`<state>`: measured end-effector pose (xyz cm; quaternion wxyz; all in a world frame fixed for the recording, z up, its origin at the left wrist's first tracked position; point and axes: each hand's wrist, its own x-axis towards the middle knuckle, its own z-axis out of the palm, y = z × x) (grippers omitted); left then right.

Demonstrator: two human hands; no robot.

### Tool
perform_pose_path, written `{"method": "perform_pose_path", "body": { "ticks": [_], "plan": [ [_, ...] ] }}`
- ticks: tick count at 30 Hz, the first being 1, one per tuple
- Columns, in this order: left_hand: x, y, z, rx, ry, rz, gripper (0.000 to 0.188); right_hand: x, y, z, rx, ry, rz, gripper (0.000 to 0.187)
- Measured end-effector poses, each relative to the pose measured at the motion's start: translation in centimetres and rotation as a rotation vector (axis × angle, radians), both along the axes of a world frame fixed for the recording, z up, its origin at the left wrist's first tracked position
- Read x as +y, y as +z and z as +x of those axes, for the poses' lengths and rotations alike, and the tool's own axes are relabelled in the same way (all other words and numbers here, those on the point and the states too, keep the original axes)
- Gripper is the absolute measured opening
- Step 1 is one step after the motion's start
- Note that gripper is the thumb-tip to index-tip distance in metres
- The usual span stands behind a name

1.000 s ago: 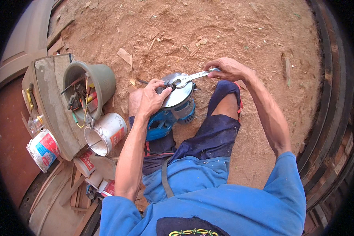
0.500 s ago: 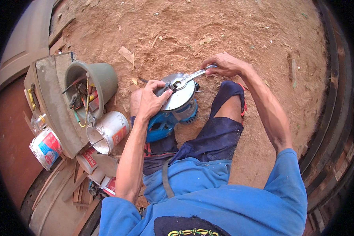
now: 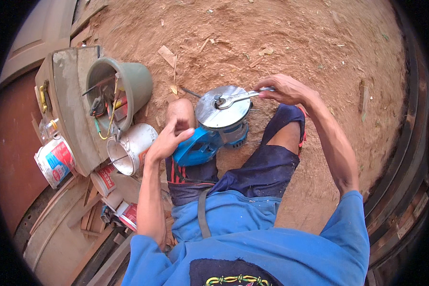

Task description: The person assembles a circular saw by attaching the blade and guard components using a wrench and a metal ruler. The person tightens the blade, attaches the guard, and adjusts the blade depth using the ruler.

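Note:
A blue power tool (image 3: 194,150) with a round metal base plate (image 3: 212,117) facing up rests between my knees. A spanner (image 3: 235,97) lies across that plate, its jaw around the dark nut (image 3: 219,100) at the centre. My right hand (image 3: 286,89) grips the far end of the spanner's handle. Off the plate, beside the tool's blue handle, is my left hand (image 3: 169,139); its fingers are loosely curled and apart, a bit blurred, and nothing shows in them.
On the left, a grey-green bucket (image 3: 140,88) lies tipped with hand tools and cables in it. White pails (image 3: 145,145) stand near it, beside a wooden board (image 3: 76,102). Wood scraps (image 3: 167,56) and shavings litter the brown ground. Dark beams (image 3: 405,157) run along the right.
My left hand has let go of the nut area and drawn back toward me and left. My right hand still holds the spanner on the nut.

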<state>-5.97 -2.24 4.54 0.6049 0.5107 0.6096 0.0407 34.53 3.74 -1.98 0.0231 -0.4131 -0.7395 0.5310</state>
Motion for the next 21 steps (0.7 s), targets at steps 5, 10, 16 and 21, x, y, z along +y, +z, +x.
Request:
{"method": "perform_pose_path", "body": {
  "ticks": [5,10,16,21],
  "plan": [
    [-4.6,1.8,-1.3,-0.222,0.094,-0.205,0.043,-1.1,2.4,-0.5,0.043,0.026,0.006,0.037],
    [-5.2,1.7,0.0,-0.225,0.246,-0.292,0.036,-4.4,7.5,-1.3,-0.033,-0.008,-0.101,0.045],
    [-4.9,2.6,0.5,-0.251,0.343,-0.340,0.031,-5.8,12.8,-1.7,0.224,-0.030,-0.420,0.063],
    [-5.0,2.5,0.3,-0.266,0.398,-0.374,0.031,-10.5,14.6,-3.7,0.229,0.013,0.056,0.041]
  ]
}}
